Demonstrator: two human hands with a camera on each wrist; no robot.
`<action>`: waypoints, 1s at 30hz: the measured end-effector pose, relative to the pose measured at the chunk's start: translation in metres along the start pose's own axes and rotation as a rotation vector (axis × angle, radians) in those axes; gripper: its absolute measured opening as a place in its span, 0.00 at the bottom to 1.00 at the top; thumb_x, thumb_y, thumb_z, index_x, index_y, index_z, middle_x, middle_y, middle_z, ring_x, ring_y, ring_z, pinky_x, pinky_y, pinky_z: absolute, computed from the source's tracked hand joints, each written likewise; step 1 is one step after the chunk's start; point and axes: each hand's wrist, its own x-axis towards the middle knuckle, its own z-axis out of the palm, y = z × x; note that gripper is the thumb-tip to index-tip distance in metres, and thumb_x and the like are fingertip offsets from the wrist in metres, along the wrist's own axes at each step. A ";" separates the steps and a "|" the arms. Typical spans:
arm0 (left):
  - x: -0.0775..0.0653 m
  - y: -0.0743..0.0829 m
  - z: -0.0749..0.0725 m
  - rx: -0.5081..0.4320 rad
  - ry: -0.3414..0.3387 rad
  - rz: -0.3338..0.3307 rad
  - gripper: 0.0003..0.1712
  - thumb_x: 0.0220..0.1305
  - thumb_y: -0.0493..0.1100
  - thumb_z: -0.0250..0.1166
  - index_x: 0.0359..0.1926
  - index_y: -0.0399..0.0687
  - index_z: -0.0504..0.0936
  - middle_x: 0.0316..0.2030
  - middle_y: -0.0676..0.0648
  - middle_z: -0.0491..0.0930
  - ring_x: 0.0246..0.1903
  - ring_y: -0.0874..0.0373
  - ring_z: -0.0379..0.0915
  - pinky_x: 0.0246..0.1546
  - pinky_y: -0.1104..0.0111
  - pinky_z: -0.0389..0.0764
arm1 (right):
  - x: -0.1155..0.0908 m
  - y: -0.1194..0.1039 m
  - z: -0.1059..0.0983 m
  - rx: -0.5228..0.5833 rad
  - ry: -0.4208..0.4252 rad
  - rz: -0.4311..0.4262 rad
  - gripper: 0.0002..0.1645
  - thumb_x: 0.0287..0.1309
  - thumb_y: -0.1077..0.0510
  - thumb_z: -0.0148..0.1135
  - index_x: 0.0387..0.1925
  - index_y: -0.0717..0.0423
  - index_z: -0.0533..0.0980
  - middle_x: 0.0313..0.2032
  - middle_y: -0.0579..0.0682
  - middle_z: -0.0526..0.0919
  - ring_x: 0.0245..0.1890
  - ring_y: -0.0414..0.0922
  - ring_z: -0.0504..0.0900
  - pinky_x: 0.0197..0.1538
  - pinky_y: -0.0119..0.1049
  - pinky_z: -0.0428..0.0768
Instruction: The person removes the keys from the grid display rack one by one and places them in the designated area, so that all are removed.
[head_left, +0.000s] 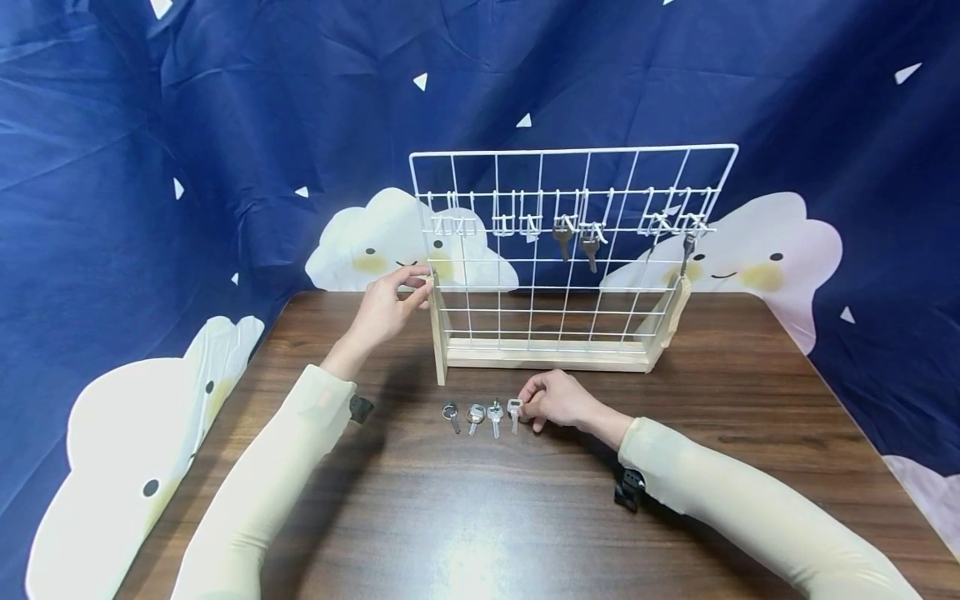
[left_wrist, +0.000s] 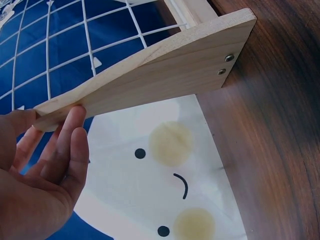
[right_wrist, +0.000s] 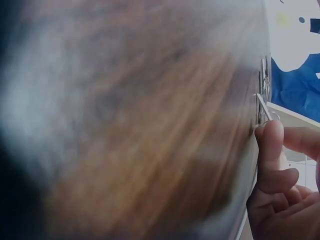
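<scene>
My left hand [head_left: 381, 308] grips the top of the wooden side piece [left_wrist: 150, 75] of a white wire grid rack [head_left: 573, 149], thumb on one side and fingers on the other. On the table before the rack, my right hand [head_left: 558, 400] pinches a silver key [head_left: 514, 407] by its head. In the right wrist view that key [right_wrist: 263, 106] looks tilted off the tabletop. To its left lie three more keys in a row: one beside it [head_left: 495, 417], a ringed one [head_left: 476, 417] and the leftmost [head_left: 451, 414].
White hooks [head_left: 504, 223] line the grid. Darker-looking keys hang from some, two near the middle [head_left: 562, 240] and at least one at the right [head_left: 687, 250]. The brown wooden table [head_left: 420, 500] backs onto a blue curtain [head_left: 300, 100] printed with clouds.
</scene>
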 end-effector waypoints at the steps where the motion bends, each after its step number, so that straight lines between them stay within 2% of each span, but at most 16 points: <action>1: 0.000 0.000 0.000 -0.001 0.000 0.000 0.19 0.71 0.47 0.63 0.60 0.49 0.79 0.46 0.40 0.86 0.37 0.48 0.89 0.41 0.56 0.87 | 0.000 0.000 0.000 -0.023 0.005 -0.004 0.04 0.52 0.63 0.69 0.32 0.58 0.83 0.22 0.49 0.88 0.16 0.40 0.83 0.22 0.27 0.73; 4: 0.000 0.000 0.000 0.004 0.001 -0.001 0.19 0.71 0.47 0.63 0.60 0.49 0.79 0.46 0.41 0.86 0.37 0.49 0.89 0.40 0.57 0.87 | 0.000 0.000 -0.002 -0.095 0.023 -0.020 0.04 0.50 0.62 0.72 0.30 0.56 0.83 0.21 0.48 0.87 0.16 0.41 0.84 0.29 0.29 0.78; 13: -0.001 0.001 0.000 0.014 0.003 0.004 0.19 0.72 0.48 0.62 0.60 0.49 0.79 0.46 0.40 0.86 0.38 0.44 0.88 0.40 0.55 0.86 | 0.000 0.001 -0.004 -0.182 0.027 -0.038 0.06 0.49 0.58 0.74 0.29 0.53 0.83 0.17 0.49 0.85 0.15 0.40 0.82 0.33 0.31 0.75; 19: -0.001 0.001 0.001 0.010 0.004 0.006 0.19 0.72 0.47 0.62 0.60 0.49 0.79 0.46 0.40 0.86 0.38 0.44 0.89 0.40 0.55 0.87 | -0.001 0.001 -0.006 -0.188 0.023 -0.021 0.05 0.49 0.59 0.73 0.30 0.53 0.84 0.17 0.49 0.85 0.16 0.40 0.82 0.33 0.31 0.74; 26: 0.000 0.000 0.001 0.020 0.006 0.000 0.19 0.71 0.49 0.62 0.60 0.51 0.79 0.45 0.42 0.86 0.37 0.49 0.89 0.39 0.58 0.86 | -0.001 -0.001 -0.012 -0.181 0.023 -0.027 0.07 0.50 0.58 0.74 0.32 0.52 0.84 0.19 0.50 0.86 0.18 0.42 0.84 0.35 0.30 0.75; 30: -0.001 0.000 0.001 0.012 0.005 -0.003 0.19 0.71 0.48 0.63 0.60 0.50 0.79 0.46 0.41 0.86 0.38 0.47 0.89 0.38 0.58 0.86 | -0.001 -0.002 -0.016 -0.155 0.033 -0.040 0.06 0.52 0.57 0.73 0.33 0.53 0.84 0.21 0.53 0.87 0.18 0.43 0.84 0.33 0.31 0.75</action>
